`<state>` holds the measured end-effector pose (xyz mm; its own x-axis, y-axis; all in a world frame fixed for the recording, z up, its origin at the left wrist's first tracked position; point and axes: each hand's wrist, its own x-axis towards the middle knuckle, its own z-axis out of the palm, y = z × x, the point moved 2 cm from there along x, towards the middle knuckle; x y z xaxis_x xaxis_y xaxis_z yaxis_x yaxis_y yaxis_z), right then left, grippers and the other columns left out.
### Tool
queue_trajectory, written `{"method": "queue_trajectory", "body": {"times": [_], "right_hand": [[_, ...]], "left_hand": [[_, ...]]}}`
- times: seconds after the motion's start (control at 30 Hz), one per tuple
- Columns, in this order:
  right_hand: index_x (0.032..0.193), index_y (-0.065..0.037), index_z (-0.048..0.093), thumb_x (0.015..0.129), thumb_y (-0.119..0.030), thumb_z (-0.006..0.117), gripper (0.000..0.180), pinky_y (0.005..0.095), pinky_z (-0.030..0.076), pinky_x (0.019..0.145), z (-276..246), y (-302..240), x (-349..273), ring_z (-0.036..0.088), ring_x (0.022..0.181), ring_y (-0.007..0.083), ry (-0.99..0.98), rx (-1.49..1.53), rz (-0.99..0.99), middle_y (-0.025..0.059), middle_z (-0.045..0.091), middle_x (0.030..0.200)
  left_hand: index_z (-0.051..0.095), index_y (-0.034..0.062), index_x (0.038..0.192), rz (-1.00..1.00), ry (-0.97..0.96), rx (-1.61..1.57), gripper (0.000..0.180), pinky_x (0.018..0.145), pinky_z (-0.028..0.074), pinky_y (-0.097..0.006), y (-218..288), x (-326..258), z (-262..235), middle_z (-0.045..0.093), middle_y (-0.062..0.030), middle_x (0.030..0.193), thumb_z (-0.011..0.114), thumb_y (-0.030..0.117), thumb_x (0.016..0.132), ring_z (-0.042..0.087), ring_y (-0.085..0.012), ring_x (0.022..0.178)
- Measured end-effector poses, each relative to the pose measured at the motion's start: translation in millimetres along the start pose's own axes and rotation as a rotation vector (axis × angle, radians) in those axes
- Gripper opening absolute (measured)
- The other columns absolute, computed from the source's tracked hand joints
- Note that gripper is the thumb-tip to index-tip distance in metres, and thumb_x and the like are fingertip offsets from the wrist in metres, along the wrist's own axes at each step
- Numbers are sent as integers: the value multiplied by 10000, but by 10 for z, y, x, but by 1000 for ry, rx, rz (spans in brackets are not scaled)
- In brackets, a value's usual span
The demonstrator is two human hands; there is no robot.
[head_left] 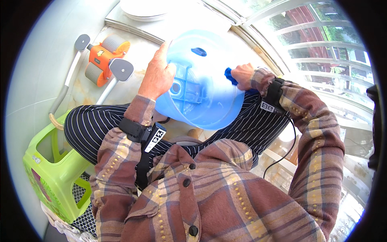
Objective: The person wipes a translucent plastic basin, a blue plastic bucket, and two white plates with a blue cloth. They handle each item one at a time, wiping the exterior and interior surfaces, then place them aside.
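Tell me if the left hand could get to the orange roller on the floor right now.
Probably not at once: the left hand is gripping the blue tub's rim. The orange roller lies on bare floor beyond it, unblocked.

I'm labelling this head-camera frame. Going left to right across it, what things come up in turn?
Green plastic stool → orange wheeled exercise roller → left hand → blue plastic basin → right hand pressing a blue cloth → window railing.

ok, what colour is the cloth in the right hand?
Dark blue: the cloth is bunched in the right hand against the light-blue plastic basin. Head view.
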<state>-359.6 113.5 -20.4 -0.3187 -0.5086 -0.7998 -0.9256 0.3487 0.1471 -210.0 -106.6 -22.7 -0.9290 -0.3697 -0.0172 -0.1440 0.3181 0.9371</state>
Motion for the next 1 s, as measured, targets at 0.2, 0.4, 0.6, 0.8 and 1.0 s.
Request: {"method": "queue_trajectory", "body": {"times": [0.2,0.4,0.6,0.8,1.0], "right_hand": [[996,-8,690,694,-229,716,375,388,539,781,-104,-354,-215,671,863,304,-336,84,-220,164,688,903],[921,-16,701,670,-167,704,293,395,542,719,27,-255,-48,678,807,315,-114,55,-168,176,686,848],[822,-80,705,781,-124,669,70,369,503,682,-87,-40,457,660,827,254,447,-309,-52,130,664,843],[787,-92,682,792,-187,669,95,364,455,702,-448,84,771,598,815,212,793,-478,-109,92,605,821],[762,-53,700,740,-73,653,55,361,540,600,-122,-48,497,688,748,278,246,-197,-22,169,685,794]], "left_hand": [[411,-3,1355,12,31,-21,609,1000,403,-432,-4,6,8,524,-294,1220,429,35,747,518,-428,1148],[402,26,1373,23,5,41,627,998,408,-385,-15,15,17,548,-248,1235,437,12,747,535,-366,1162],[381,24,1390,14,-12,69,663,1012,399,-368,36,-15,49,534,-248,1274,444,8,730,525,-352,1196],[363,12,1401,-48,-45,64,684,1038,376,-373,68,1,39,497,-263,1317,446,12,722,495,-364,1230],[373,6,1391,18,-1,49,664,1033,379,-374,25,4,50,504,-262,1308,431,3,730,496,-364,1226]]}}
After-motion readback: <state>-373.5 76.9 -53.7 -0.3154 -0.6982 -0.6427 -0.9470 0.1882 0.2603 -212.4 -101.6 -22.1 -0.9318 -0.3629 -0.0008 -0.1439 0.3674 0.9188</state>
